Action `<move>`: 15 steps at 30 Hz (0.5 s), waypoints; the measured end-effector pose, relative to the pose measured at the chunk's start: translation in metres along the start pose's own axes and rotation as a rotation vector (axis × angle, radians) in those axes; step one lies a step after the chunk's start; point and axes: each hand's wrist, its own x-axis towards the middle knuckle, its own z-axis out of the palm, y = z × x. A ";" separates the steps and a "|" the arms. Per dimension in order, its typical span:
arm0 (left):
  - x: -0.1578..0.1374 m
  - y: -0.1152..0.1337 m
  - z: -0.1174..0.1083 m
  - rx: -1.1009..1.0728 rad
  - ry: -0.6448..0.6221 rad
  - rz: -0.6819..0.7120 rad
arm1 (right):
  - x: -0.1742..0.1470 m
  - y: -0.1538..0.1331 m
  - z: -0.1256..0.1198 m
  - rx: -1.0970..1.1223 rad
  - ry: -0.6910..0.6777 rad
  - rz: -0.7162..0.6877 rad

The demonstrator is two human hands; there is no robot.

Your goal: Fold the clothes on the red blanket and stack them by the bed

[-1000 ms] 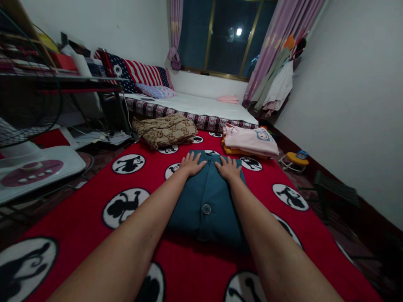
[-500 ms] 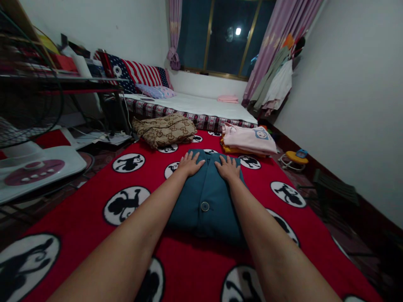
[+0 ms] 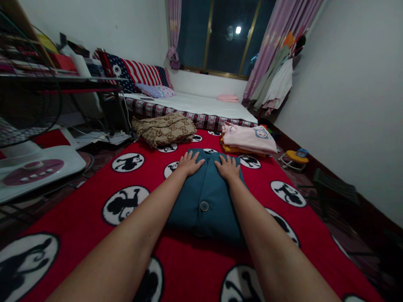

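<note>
A folded teal jacket (image 3: 206, 188) with one round button lies in front of me on a red blanket (image 3: 189, 260) printed with white ovals and black figures. My left hand (image 3: 190, 163) rests flat on the jacket's far left part, fingers spread. On its far right part lies my right hand (image 3: 228, 167), also palm down with the fingers apart. Neither hand grips the cloth. Between them the jacket's front edges run down to the button.
Beyond the jacket sit a brown patterned cloth bundle (image 3: 166, 129) on the left and a pile of folded pink clothes (image 3: 248, 139) on the right. A bed (image 3: 195, 104) stands under the window. A cluttered desk (image 3: 91, 79) is at left, a yellow stool (image 3: 296, 157) at right.
</note>
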 end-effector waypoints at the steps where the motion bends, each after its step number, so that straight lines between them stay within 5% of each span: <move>1: 0.000 0.000 0.000 -0.002 0.001 0.000 | 0.000 0.000 0.000 0.004 0.001 -0.001; 10: -0.035 -0.011 -0.016 -0.099 0.275 -0.180 | 0.001 0.006 0.003 0.036 0.076 -0.034; 15: -0.080 -0.030 -0.034 -0.521 0.069 -0.201 | -0.013 0.004 0.004 0.054 0.406 -0.085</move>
